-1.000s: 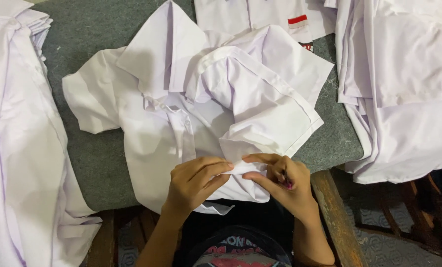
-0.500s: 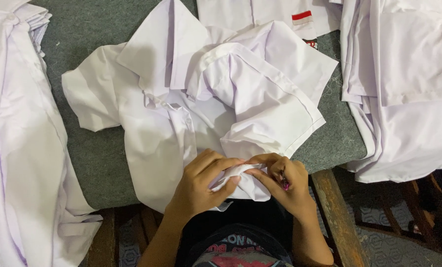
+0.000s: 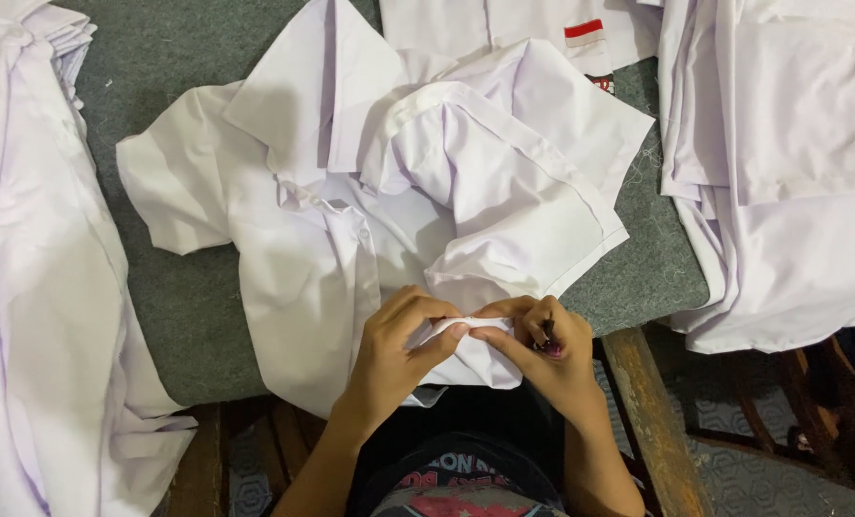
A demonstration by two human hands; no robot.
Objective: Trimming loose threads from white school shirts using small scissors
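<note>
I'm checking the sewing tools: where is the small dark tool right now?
In the head view it sits low and right of centre, tucked in the right hand, beside the white shirt edge that both hands pinch.

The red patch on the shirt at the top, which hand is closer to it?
Right. The right hand lies almost straight below the red patch; the left hand is beside it, farther to the left.

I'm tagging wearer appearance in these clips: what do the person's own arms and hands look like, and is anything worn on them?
Both forearms are bare, no sleeves in view. The left hand and right hand are ungloved, with no ring, watch or bracelet visible. The fingers show short, unpainted nails.
</note>
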